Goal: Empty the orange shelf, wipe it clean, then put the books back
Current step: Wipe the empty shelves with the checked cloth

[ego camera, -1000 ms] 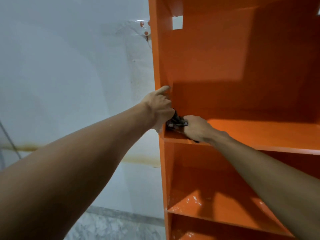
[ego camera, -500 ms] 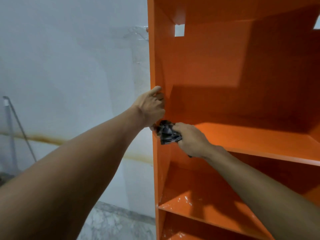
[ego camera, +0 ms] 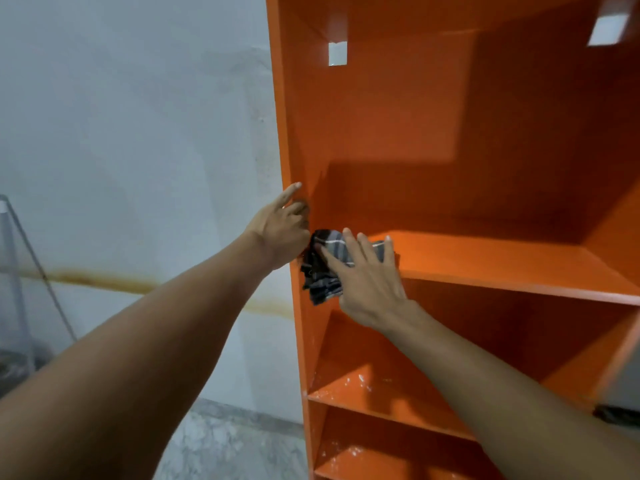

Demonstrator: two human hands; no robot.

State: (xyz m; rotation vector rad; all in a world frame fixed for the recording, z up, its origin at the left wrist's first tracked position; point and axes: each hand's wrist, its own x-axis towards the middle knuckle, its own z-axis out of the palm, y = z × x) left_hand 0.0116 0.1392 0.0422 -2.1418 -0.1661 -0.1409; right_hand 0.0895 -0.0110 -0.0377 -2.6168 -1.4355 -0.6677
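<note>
- Head view: an orange shelf (ego camera: 450, 140) stands against a pale wall (ego camera: 138, 133), its compartments holding no books in the visible part.
- The middle board (ego camera: 502, 268) runs from the left upright toward the right edge of frame; its top face is bright orange and bare to the right of the hands.
- The left hand (ego camera: 280, 230) grips the front edge of the left upright, just above the middle board. Its index finger points up along the edge; the other fingers (ego camera: 299, 207) curl inward around the panel, pressed together.
- The right hand (ego camera: 367, 278) lies flat on a dark checked cloth (ego camera: 322, 271), fingers (ego camera: 363, 247) spread and extended, pressing the cloth onto the left front corner of the middle board.
- Part of the cloth hangs bunched below the board's front edge, against the inner side of the upright, touching the left hand's heel.
- The lower board (ego camera: 363, 393) carries white specks and glare near its front left.
- Two pale square openings show high in the back panel (ego camera: 337, 53).
- A brownish stain line (ego camera: 104, 278) crosses the wall; a metal frame (ego camera: 14, 271) leans at far left above a marbled floor (ego camera: 225, 441).
</note>
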